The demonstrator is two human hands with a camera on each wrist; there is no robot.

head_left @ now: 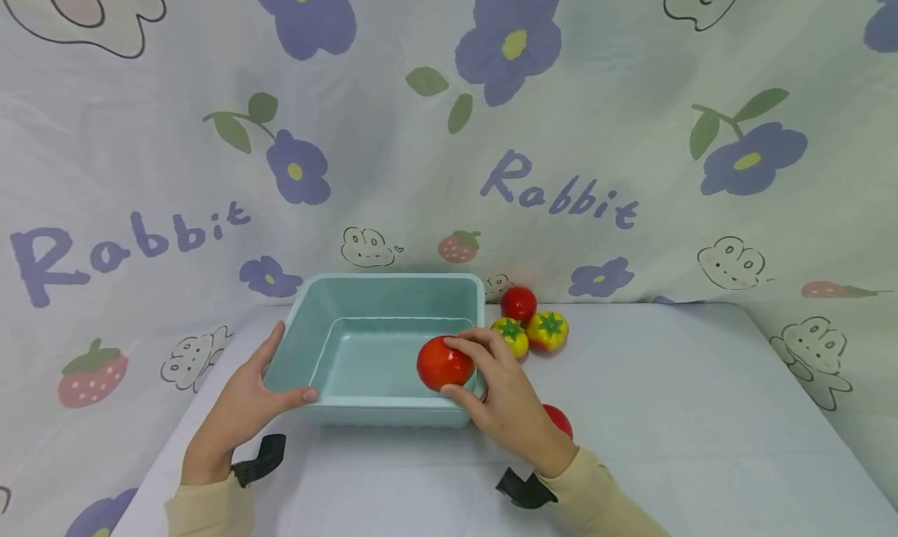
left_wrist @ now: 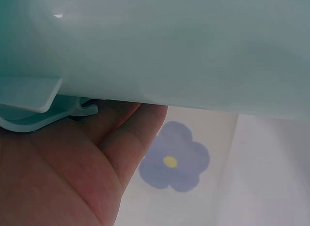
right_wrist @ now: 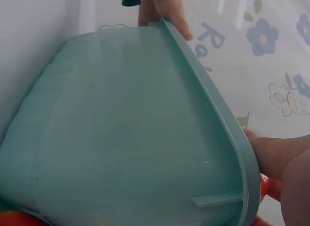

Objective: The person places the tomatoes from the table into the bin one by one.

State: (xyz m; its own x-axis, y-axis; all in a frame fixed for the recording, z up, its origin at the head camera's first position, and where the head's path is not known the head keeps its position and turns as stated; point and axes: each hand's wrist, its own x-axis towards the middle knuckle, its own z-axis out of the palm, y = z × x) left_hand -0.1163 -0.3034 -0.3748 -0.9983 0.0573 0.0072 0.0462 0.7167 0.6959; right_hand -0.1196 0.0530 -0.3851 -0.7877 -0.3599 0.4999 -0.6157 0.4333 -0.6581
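A pale blue-green plastic basin [head_left: 393, 414] sits on the table in front of me. My left hand [head_left: 242, 400] grips its left end, thumb over the front rim and fingers along the outer wall. In the left wrist view, the palm [left_wrist: 63, 172] lies under the rim and the basin wall hides some fingers. My right hand [head_left: 501, 393] holds a round, glossy red fruit [head_left: 440, 365] between thumb and fingers over the basin's front right corner. In the right wrist view, the basin's rim mostly hides this red fruit [right_wrist: 264, 185].
Right of the basin are another red fruit [head_left: 518, 304] and two yellow-red fruits, one at the basin's side [head_left: 510, 337] and one farther right [head_left: 548, 331], with green star-shaped tops. A further red fruit [head_left: 559, 420] lies partly behind my right wrist. A patterned cloth [head_left: 393, 171] hangs behind the table.
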